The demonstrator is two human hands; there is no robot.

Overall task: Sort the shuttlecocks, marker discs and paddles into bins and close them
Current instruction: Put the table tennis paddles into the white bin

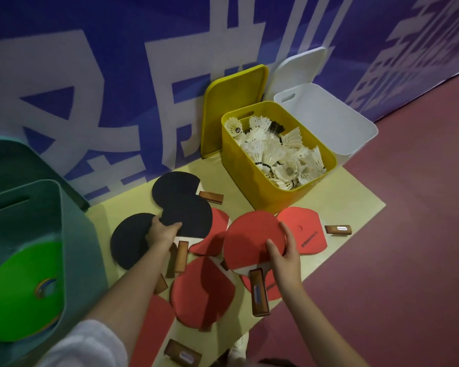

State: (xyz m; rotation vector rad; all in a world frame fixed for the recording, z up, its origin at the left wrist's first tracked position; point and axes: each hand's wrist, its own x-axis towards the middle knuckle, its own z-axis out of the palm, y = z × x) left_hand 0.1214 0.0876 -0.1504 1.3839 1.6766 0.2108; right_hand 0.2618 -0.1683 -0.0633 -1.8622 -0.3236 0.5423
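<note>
On floor mat, I'm at paddles: left hand (pixel 162 231) grips black paddle (pixel 188 214), right hand (pixel 285 256) grips red paddle (pixel 252 238); next, white bin (pixel 355 128).

Two bare forearms are showing, reaching in from the lower edge of the view. The left hand (pixel 162 231) and the right hand (pixel 285 256) are wearing no gloves, rings or watch. A loose white fabric sleeve (pixel 85 345) is covering the left upper arm, ending near the elbow.
</note>
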